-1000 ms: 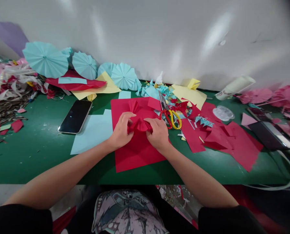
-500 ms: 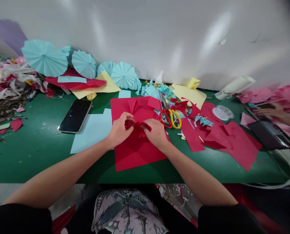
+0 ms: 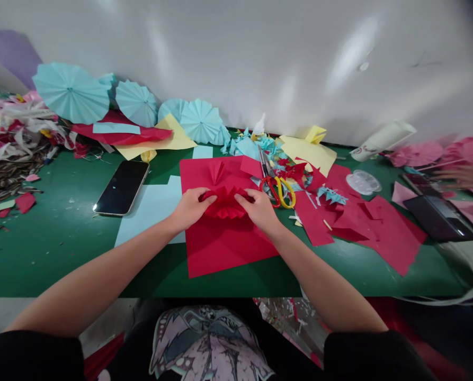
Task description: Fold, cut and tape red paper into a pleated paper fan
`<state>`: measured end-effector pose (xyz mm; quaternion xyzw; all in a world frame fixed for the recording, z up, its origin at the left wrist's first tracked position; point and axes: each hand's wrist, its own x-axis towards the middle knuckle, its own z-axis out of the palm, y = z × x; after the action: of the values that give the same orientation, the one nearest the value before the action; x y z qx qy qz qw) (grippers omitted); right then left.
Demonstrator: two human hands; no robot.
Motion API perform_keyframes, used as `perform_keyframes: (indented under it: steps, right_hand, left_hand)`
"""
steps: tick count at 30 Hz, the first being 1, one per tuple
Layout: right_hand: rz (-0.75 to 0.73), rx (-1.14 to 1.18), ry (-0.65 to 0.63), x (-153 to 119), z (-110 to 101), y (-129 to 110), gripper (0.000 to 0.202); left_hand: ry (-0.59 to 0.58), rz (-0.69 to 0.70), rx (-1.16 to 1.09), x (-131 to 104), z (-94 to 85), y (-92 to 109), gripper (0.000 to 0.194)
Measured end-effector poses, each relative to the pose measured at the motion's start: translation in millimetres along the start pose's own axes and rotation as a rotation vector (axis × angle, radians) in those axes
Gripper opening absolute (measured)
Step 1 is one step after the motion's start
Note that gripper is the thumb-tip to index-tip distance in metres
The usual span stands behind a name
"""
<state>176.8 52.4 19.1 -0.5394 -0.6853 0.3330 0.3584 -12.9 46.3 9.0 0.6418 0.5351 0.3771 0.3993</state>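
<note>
Between my two hands is a pleated red paper [image 3: 225,203], its zigzag folds spread partly apart. My left hand [image 3: 194,206] pinches its left end, thumb on top. At the other end, my right hand [image 3: 260,209] grips it the same way; the fingers beneath are partly hidden. Under both hands lies a flat red paper sheet [image 3: 220,254]. A small red folded fan [image 3: 217,172] rests on that sheet's far part. Scissors with red and yellow handles [image 3: 278,190] lie just beyond my right hand.
A phone [image 3: 122,188] and light blue paper [image 3: 146,214] lie to the left. Light blue pleated rosettes [image 3: 72,92] lean on the wall. Red paper pieces [image 3: 395,233] and a dark device [image 3: 438,218] are at right, near another person's blurred hand [image 3: 464,180].
My hands have moved apart, and the pleated red paper is stretched wider between them. The other person's hand at the far right has shifted.
</note>
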Motion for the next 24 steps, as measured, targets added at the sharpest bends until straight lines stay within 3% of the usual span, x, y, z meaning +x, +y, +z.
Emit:
perform_keyframes:
  steps: [10, 24]
  right_hand:
    - [0.097, 0.29, -0.011, 0.2, 3.0, -0.6, 0.023]
    - [-0.118, -0.116, 0.024, -4.3, 0.6, -7.0, 0.013]
  left_hand:
    - [0.063, -0.019, -0.165, 2.0, 4.5, -1.4, 0.028]
    - [0.087, 0.135, 0.162, -5.9, -4.7, 18.1, 0.02]
